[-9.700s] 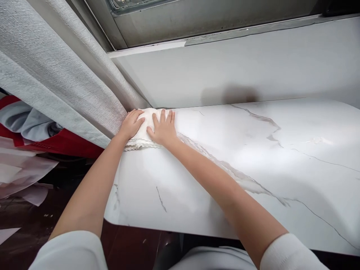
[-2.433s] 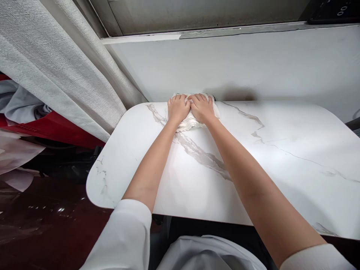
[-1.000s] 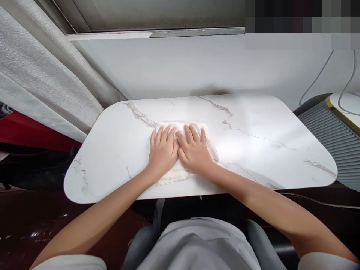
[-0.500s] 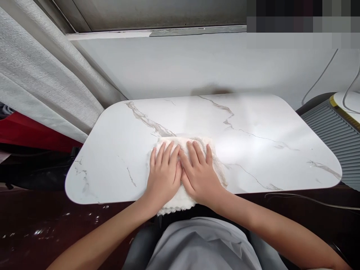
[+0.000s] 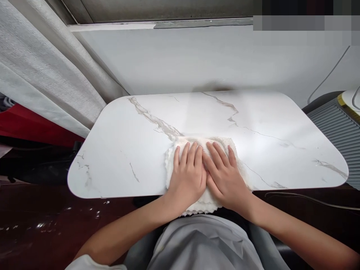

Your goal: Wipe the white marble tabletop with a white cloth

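A fluffy white cloth (image 5: pixel 206 206) lies on the white marble-patterned table (image 5: pixel 112 150), its lower end hanging past the front edge. My left hand (image 5: pixel 188 176) rests flat on the cloth with fingers stretched forward. Beside it, my right hand (image 5: pixel 225 176) presses flat on the same cloth, fingers also extended. The thumbs meet or nearly touch in the middle. The cloth's centre is hidden beneath both palms.
A pale curtain (image 5: pixel 50 63) hangs at the left, near red fabric (image 5: pixel 36 125). Behind the table stands a white wall (image 5: pixel 168 60). A grey ribbed unit (image 5: pixel 332 127) is at the right, and a cable (image 5: pixel 309 200) runs below the front edge.
Both hands and the cloth under them have slid to the right along the table's front. The hands keep their flat pose, and the view has shifted slightly.
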{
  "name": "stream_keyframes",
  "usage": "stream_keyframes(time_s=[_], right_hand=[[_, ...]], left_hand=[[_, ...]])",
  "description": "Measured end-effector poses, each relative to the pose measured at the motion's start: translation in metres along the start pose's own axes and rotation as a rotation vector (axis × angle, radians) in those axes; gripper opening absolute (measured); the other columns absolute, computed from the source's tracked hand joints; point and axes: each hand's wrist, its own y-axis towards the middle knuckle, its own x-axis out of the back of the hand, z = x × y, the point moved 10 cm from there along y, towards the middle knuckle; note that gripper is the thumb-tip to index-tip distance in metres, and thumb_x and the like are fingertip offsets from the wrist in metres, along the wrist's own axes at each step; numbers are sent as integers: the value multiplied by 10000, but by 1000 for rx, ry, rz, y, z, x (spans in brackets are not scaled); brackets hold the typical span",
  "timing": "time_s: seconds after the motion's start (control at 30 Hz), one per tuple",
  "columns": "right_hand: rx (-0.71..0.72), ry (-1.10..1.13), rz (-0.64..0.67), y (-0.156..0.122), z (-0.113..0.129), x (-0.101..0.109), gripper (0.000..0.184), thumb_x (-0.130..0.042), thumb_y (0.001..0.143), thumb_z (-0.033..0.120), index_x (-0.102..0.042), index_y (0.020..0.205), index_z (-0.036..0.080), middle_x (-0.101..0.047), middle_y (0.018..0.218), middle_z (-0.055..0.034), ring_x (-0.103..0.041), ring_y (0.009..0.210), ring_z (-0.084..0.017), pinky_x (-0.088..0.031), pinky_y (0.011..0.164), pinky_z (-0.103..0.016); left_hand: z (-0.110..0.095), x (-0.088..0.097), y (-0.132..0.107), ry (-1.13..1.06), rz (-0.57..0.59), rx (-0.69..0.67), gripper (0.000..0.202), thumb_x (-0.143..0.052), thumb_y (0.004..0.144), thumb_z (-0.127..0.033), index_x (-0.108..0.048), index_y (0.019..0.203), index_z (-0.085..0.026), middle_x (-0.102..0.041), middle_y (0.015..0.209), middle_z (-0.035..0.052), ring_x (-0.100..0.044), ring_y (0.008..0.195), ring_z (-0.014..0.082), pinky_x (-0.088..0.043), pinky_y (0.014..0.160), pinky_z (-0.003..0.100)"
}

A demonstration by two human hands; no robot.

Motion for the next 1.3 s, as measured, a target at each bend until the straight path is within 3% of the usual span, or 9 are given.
stream_keyframes(time_s=[0.13, 0.3, 0.47, 0.8, 1.13, 1.3], right_hand=[[-31, -1, -5, 1, -13, 1, 606, -320, 926, 335, -392, 1512, 201, -331, 1581, -130, -216, 1498, -307, -123, 1192, -632], [-89, -21, 6, 22, -37, 0, 589, -300, 926, 310, -423, 1484, 166, -344, 1574, -150, -225, 1490, -314, -112, 1188, -626], [-106, -28, 7, 63, -64, -1, 559, -231, 951, 298, -447, 1448, 161, -360, 1566, -131, -255, 1469, -300, -128, 1183, -613], [-128, -3, 7, 144, -104, -9, 520, -239, 940, 262, -455, 1406, 185, -374, 1556, -103, -269, 1454, -285, -131, 1178, -613], [-252, 54, 73, 189, -126, -9, 449, -234, 920, 217, -486, 1291, 190, -411, 1522, -79, -247, 1471, -261, -120, 1184, -627], [-247, 70, 21, 205, -137, -11, 454, -228, 915, 204, -486, 1288, 196, -411, 1522, -70, -249, 1469, -255, -107, 1182, -630]], left_hand=[[-8, -6, 15, -32, 42, -82, 538, -334, 939, -254, -458, 1449, -135, -439, 1519, 150, -337, 1458, 288, -203, 1244, 538], [-6, -13, 46, -21, 54, -110, 516, -304, 949, -231, -455, 1441, -186, -449, 1524, 105, -349, 1454, 251, -184, 1244, 504], [8, -17, 89, -34, 12, -45, 491, -296, 949, -200, -481, 1397, -124, -463, 1510, 126, -372, 1430, 252, -186, 1235, 490], [45, -16, 165, -68, -120, 27, 380, -312, 955, -168, -580, 1224, -183, -613, 1333, 89, -510, 1281, 227, -244, 1186, 429], [64, -21, 212, -77, -145, 33, 361, -320, 911, -102, -612, 1103, -192, -663, 1207, 89, -567, 1162, 233, -339, 1099, 393], [72, -22, 233, -98, -172, 38, 359, -334, 899, -96, -628, 1079, -198, -672, 1195, 82, -573, 1152, 230, -347, 1093, 383]])
